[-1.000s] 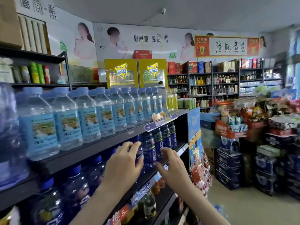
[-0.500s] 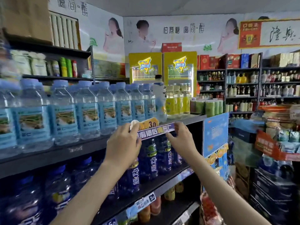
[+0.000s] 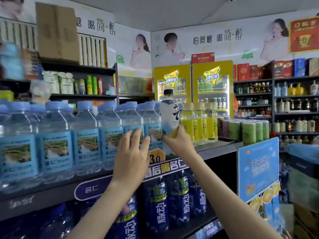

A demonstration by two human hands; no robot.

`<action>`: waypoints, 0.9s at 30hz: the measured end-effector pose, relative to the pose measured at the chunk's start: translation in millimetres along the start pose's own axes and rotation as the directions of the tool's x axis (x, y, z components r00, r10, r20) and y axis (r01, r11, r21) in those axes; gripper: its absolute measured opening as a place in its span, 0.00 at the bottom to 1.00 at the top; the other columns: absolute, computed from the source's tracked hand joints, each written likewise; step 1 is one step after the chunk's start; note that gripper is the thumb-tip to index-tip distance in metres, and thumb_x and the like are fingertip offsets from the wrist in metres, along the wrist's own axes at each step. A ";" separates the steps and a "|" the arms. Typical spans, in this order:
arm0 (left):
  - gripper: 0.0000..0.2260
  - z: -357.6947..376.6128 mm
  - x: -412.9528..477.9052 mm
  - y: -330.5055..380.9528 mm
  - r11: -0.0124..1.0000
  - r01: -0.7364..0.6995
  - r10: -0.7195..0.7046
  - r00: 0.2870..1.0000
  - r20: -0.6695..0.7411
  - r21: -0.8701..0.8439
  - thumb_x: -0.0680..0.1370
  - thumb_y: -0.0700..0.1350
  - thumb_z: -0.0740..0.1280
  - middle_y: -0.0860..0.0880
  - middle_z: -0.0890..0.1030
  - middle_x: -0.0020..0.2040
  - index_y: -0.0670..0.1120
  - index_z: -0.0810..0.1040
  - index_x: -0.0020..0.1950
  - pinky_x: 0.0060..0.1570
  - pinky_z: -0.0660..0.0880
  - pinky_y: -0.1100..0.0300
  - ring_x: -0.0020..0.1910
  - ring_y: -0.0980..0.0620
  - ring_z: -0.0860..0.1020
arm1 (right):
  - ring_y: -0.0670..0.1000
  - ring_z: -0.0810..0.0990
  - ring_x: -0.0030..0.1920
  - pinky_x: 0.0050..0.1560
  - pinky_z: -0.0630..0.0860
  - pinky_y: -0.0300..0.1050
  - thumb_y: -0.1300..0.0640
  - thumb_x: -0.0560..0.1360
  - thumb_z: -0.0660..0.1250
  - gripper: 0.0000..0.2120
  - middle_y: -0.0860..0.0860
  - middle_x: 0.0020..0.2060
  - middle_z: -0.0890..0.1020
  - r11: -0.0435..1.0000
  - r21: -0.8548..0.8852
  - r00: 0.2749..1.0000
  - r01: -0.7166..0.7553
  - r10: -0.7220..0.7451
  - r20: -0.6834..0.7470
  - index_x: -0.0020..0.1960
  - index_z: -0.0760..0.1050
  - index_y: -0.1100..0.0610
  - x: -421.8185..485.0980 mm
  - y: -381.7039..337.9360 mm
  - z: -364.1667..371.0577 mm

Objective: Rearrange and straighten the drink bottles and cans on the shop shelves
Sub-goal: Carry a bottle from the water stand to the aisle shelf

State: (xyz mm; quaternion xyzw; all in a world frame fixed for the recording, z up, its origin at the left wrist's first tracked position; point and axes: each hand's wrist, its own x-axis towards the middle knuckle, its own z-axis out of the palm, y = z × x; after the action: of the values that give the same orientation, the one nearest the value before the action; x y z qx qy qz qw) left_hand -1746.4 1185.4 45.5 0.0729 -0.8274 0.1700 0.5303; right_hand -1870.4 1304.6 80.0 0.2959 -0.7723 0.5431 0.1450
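A row of clear water bottles (image 3: pixel 86 140) with blue caps and blue labels fills the upper shelf (image 3: pixel 51 194). At its right end stands a white bottle (image 3: pixel 168 116) with a black cap. My right hand (image 3: pixel 177 142) grips the lower part of this white bottle. My left hand (image 3: pixel 133 156) has its fingers spread, the tips touching the front of a water bottle just left of it. Yellow drink bottles (image 3: pixel 198 125) stand right of the white one. Dark blue bottles (image 3: pixel 162 204) line the shelf below.
Green cans (image 3: pixel 248 131) sit at the shelf's right end. A blue poster (image 3: pixel 257 166) hangs on the shelf's side panel. Two yellow fridges (image 3: pixel 193 83) stand at the back, and further stocked shelves (image 3: pixel 276 100) run along the right wall.
Both hands have risen from the lower shelf of dark blue bottles to the upper shelf. My right hand has taken hold of the white bottle; the left now touches a water bottle.
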 end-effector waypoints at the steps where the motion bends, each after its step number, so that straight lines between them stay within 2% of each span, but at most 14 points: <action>1: 0.22 1.2 0.4 1.6 1.000 0.012 -0.012 1.000 0.004 0.019 0.65 0.39 0.77 0.37 0.76 0.61 0.39 0.80 0.57 0.57 0.74 0.42 0.59 0.35 0.73 | 0.49 0.76 0.41 0.35 0.75 0.39 0.54 0.74 0.71 0.18 0.48 0.43 0.74 1.000 0.001 1.000 0.008 -0.008 0.014 0.54 0.65 0.58 3.0 2.6 -1.4; 3: 0.22 0.5 0.0 5.1 0.998 0.042 -0.043 0.999 0.023 0.044 0.65 0.40 0.77 0.37 0.76 0.62 0.39 0.80 0.58 0.57 0.73 0.41 0.60 0.35 0.72 | 0.48 0.77 0.40 0.33 0.75 0.39 0.53 0.72 0.73 0.18 0.49 0.43 0.76 0.999 0.009 0.999 0.039 -0.039 0.010 0.52 0.67 0.57 2.8 3.8 -5.6; 6: 0.23 -3.4 -2.4 14.9 0.997 0.077 -0.077 0.997 0.012 0.010 0.67 0.43 0.77 0.37 0.75 0.63 0.40 0.78 0.60 0.59 0.74 0.42 0.62 0.38 0.70 | 0.42 0.74 0.36 0.26 0.68 0.32 0.52 0.70 0.75 0.19 0.47 0.42 0.76 0.994 0.060 0.996 0.090 -0.088 -0.032 0.52 0.68 0.57 -9.2 2.5 -21.1; 8: 0.26 -15.9 -3.4 30.0 0.970 0.134 -0.131 0.991 0.025 -0.203 0.70 0.45 0.75 0.43 0.75 0.63 0.45 0.73 0.67 0.58 0.75 0.49 0.64 0.47 0.68 | 0.39 0.74 0.37 0.27 0.68 0.28 0.52 0.70 0.75 0.19 0.45 0.41 0.77 0.975 0.176 0.990 0.136 -0.131 -0.043 0.54 0.70 0.56 -23.0 -1.8 -40.0; 10: 0.31 -35.5 -2.3 51.5 0.820 0.256 -0.225 0.967 0.122 -0.513 0.74 0.49 0.71 0.56 0.73 0.63 0.58 0.61 0.73 0.58 0.71 0.66 0.62 0.62 0.68 | 0.39 0.75 0.37 0.30 0.70 0.28 0.52 0.70 0.76 0.18 0.44 0.40 0.78 0.946 0.267 0.983 0.184 -0.181 -0.035 0.52 0.71 0.55 -38.7 -7.3 -60.8; 12: 0.36 -51.5 -2.6 77.7 0.636 0.348 -0.247 0.937 0.246 -0.689 0.73 0.54 0.70 0.63 0.72 0.61 0.65 0.51 0.72 0.57 0.67 0.75 0.60 0.69 0.71 | 0.38 0.78 0.38 0.32 0.72 0.29 0.51 0.68 0.77 0.17 0.42 0.40 0.79 0.921 0.325 0.972 0.213 -0.234 0.027 0.51 0.72 0.52 -57.1 -11.6 -78.5; 14: 0.39 -58.6 -9.0 97.7 0.549 0.396 -0.278 0.917 0.286 -0.736 0.71 0.54 0.72 0.65 0.74 0.58 0.67 0.49 0.71 0.54 0.72 0.73 0.56 0.69 0.75 | 0.37 0.79 0.36 0.33 0.73 0.31 0.51 0.67 0.78 0.17 0.41 0.38 0.80 0.898 0.380 0.947 0.220 -0.291 0.137 0.49 0.73 0.51 -78.4 -13.5 -88.1; 16: 0.44 -68.7 -21.3 110.5 0.492 0.471 -0.342 0.878 0.335 -0.732 0.69 0.49 0.76 0.64 0.76 0.55 0.69 0.47 0.70 0.50 0.76 0.68 0.51 0.68 0.78 | 0.37 0.80 0.39 0.36 0.75 0.33 0.51 0.66 0.78 0.18 0.42 0.40 0.82 0.896 0.380 0.915 0.229 -0.332 0.232 0.51 0.75 0.53 -98.2 -8.7 -89.1; 18: 0.46 -77.2 -46.7 114.6 0.413 0.554 -0.393 0.824 0.408 -0.722 0.67 0.46 0.77 0.64 0.79 0.52 0.71 0.48 0.68 0.48 0.76 0.68 0.49 0.68 0.78 | 0.36 0.79 0.41 0.38 0.75 0.31 0.53 0.66 0.77 0.19 0.42 0.43 0.82 0.903 0.373 0.878 0.213 -0.344 0.332 0.53 0.75 0.52 -117.4 1.7 -84.8; 20: 0.44 -85.6 -88.9 113.7 0.301 0.638 -0.413 0.757 0.506 -0.709 0.66 0.47 0.78 0.63 0.81 0.53 0.71 0.53 0.68 0.53 0.77 0.63 0.54 0.65 0.79 | 0.36 0.80 0.44 0.41 0.75 0.33 0.54 0.68 0.76 0.19 0.41 0.47 0.83 0.898 0.423 0.811 0.118 -0.333 0.481 0.55 0.74 0.49 -139.1 19.0 -72.8; 23: 0.42 -102.3 -167.1 117.8 0.220 0.769 -0.461 0.624 0.631 -0.600 0.63 0.55 0.79 0.62 0.78 0.61 0.67 0.59 0.70 0.63 0.73 0.50 0.63 0.58 0.75 | 0.37 0.81 0.45 0.42 0.76 0.33 0.58 0.70 0.75 0.20 0.43 0.50 0.83 0.898 0.436 0.682 -0.050 -0.288 0.672 0.58 0.72 0.49 -182.6 50.5 -43.0; 25: 0.41 -114.5 -216.8 119.9 0.164 0.827 -0.500 0.539 0.677 -0.538 0.62 0.53 0.79 0.58 0.77 0.64 0.63 0.62 0.70 0.66 0.70 0.46 0.65 0.54 0.74 | 0.39 0.82 0.41 0.39 0.76 0.34 0.57 0.67 0.76 0.23 0.45 0.51 0.83 0.904 0.403 0.595 -0.143 -0.247 0.765 0.59 0.72 0.50 -216.9 64.9 -18.9; 27: 0.42 -132.0 -256.6 117.0 0.090 0.880 -0.533 0.438 0.724 -0.466 0.63 0.50 0.78 0.56 0.76 0.66 0.60 0.62 0.72 0.67 0.69 0.46 0.66 0.54 0.73 | 0.41 0.82 0.47 0.46 0.78 0.37 0.58 0.66 0.77 0.24 0.45 0.51 0.83 0.907 0.375 0.539 -0.192 -0.222 0.813 0.59 0.73 0.52 -250.2 70.5 5.8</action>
State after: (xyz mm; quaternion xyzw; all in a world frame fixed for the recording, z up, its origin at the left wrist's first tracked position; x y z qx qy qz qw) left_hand -1559.5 1326.5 -159.8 0.2510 -0.7327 -0.5341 0.3389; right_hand -1717.2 1390.8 -111.7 0.5506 -0.6064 0.4849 -0.3065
